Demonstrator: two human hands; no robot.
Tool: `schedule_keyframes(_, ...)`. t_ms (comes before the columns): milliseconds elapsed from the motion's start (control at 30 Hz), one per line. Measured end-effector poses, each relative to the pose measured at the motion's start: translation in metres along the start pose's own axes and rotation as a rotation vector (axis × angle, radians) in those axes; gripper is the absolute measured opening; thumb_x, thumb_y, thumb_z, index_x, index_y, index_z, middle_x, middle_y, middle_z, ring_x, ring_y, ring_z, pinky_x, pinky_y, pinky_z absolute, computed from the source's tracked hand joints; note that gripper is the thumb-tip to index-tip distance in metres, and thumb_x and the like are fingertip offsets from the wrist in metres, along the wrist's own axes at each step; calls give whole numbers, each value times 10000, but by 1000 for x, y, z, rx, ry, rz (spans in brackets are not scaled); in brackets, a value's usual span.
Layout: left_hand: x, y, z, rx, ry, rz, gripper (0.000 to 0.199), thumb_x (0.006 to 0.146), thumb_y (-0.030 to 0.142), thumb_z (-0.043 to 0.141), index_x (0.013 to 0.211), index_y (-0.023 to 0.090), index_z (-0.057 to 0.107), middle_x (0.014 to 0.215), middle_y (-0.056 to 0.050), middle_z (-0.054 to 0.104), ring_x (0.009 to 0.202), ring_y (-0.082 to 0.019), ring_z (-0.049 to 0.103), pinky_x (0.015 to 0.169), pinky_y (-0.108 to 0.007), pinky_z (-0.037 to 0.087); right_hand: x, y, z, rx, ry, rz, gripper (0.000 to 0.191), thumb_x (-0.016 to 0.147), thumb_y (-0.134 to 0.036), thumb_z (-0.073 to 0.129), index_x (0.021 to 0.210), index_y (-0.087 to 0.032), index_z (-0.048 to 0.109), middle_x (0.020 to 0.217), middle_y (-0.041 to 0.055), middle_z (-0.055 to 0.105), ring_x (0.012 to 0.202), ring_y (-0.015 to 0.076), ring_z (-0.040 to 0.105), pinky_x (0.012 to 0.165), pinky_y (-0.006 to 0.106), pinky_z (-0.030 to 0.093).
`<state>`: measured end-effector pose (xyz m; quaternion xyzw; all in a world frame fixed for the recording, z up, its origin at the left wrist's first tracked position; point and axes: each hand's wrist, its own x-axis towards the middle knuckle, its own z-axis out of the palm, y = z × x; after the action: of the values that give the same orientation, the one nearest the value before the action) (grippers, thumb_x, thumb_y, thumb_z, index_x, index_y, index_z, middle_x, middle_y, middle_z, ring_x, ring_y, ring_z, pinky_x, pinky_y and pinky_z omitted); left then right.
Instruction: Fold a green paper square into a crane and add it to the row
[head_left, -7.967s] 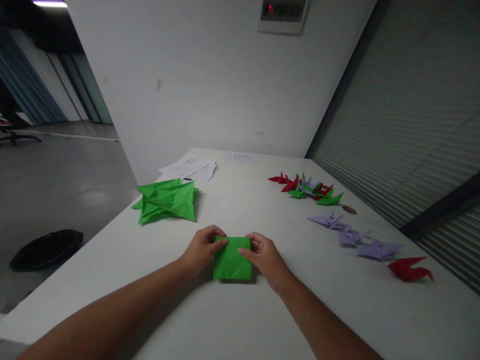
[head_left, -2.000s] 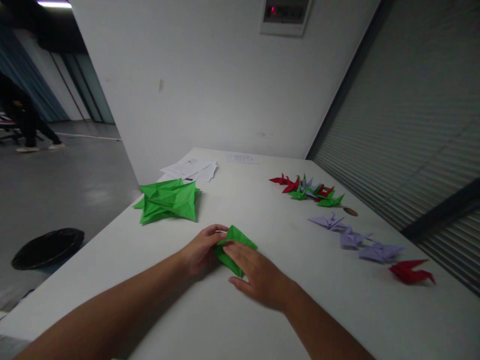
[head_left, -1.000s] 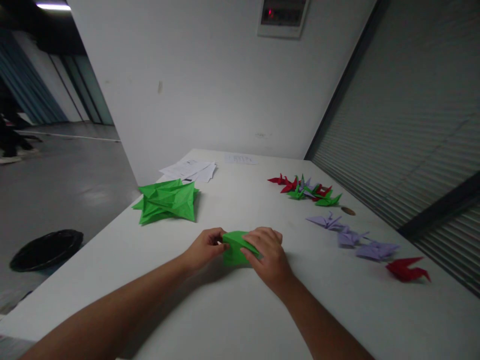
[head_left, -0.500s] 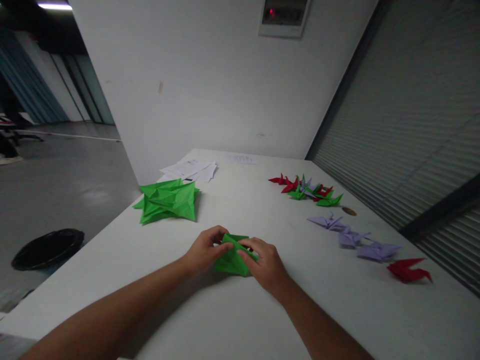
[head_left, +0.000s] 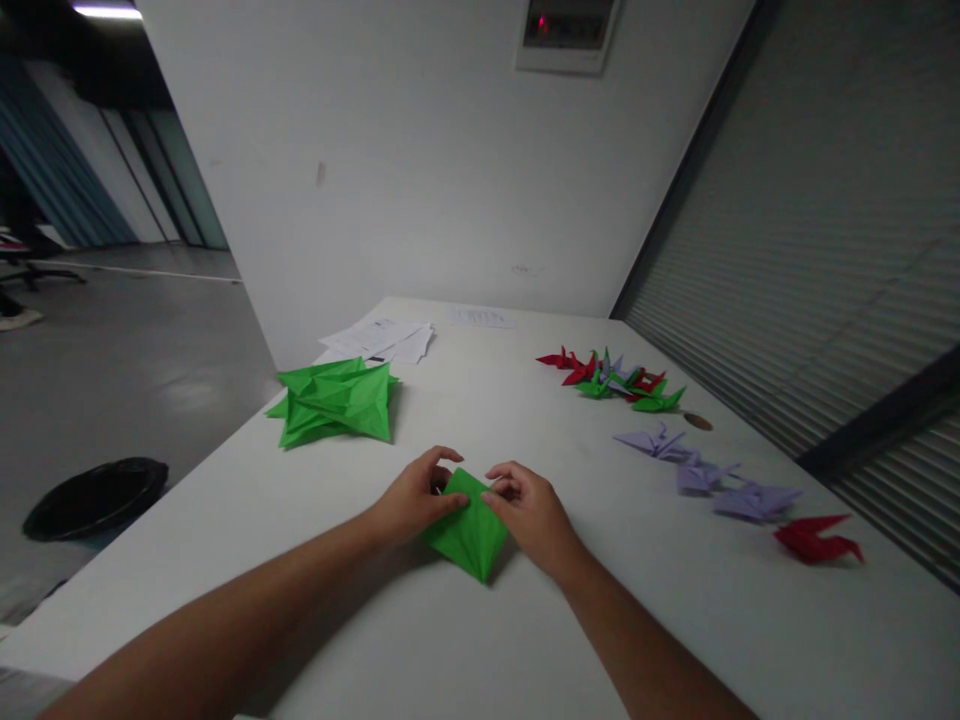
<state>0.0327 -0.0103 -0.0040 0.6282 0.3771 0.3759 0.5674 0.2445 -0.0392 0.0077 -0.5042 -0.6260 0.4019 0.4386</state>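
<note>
A green sheet of origami paper (head_left: 469,535), folded into a diamond shape, lies on the white table in front of me, one corner pointing toward me. My left hand (head_left: 420,495) holds its left edge, thumb on top and fingers curled behind. On the opposite side my right hand (head_left: 531,510) grips the right edge, its thumb pressed on the paper and its fingers bent above. Parts of the paper's sides are hidden by both hands.
Creased green papers (head_left: 337,402) are piled at the left, with printed sheets (head_left: 382,340) behind. Red, green and purple folded cranes (head_left: 615,378) cluster at the back right. Purple cranes (head_left: 701,474) and a red one (head_left: 817,540) line the right side. A black-lined bin (head_left: 97,500) stands on the floor.
The green paper has gone from a partly opened fold to a flatter diamond, its near corner now closer to me. Both hands keep nearly the same place, with fingers shifted slightly.
</note>
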Motion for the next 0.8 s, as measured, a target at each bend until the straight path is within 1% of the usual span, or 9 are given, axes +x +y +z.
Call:
schedule_keyframes(100,3,-9,-2,83,15,-12,585,719,231,792,1232,214,511,783,36,651,633,-120,566,553,-210,410,5,5,-2,18,67,30,223,756,-332,696,921,-200,626,719,19,703,663,192,655,620,299,493)
schedule_keyframes(200,7,-17,-5,155,32,-5,561,729,183,744,1235,216,504,755,45,649,639,-126,583,574,-219,426,10,13,-6,19,114,52,229,735,-361,706,869,-207,602,692,24,703,623,192,650,596,295,481)
schedule_keyframes(367,10,-20,-12,366,75,40,506,771,157,714,1239,217,532,791,25,694,679,-142,616,622,-245,465,14,27,-10,-44,107,85,195,751,-359,677,854,-212,599,707,38,721,631,201,673,587,292,488)
schedule_keyframes(433,9,-18,-14,530,78,121,424,781,149,718,1184,209,602,871,-15,719,744,-165,644,690,-283,512,15,30,-11,-124,111,84,163,764,-339,667,848,-212,608,723,39,724,646,203,681,593,292,496)
schedule_keyframes(533,7,-14,-14,778,70,326,279,783,118,719,1051,194,717,1079,-105,712,988,-255,668,885,-394,546,16,32,-12,-227,124,75,113,775,-297,661,834,-212,615,728,31,710,655,200,685,592,284,502)
schedule_keyframes(600,5,-11,-11,862,0,451,260,817,105,689,1049,200,755,1205,-136,690,1116,-298,641,972,-441,528,16,31,-13,-286,132,66,79,783,-264,657,828,-212,618,726,25,702,655,196,687,594,278,502)
schedule_keyframes(633,4,-9,-9,886,-61,508,262,847,102,661,1066,206,763,1246,-138,685,1145,-301,634,991,-443,525,16,31,-13,-316,135,62,63,789,-248,656,826,-212,619,725,23,700,656,194,689,597,276,502)
schedule_keyframes(733,0,-3,-4,982,-262,668,223,941,129,582,1031,202,772,1254,-126,705,1169,-283,640,1012,-412,533,15,32,-14,-394,141,56,39,809,-203,659,834,-210,630,731,20,707,663,191,695,609,272,503)
schedule_keyframes(800,-2,-2,-1,1043,-331,701,209,964,169,582,1055,197,768,1249,-131,715,1158,-277,661,1012,-401,547,16,34,-16,-463,126,59,36,825,-181,665,844,-206,647,730,22,712,658,192,690,611,277,505)
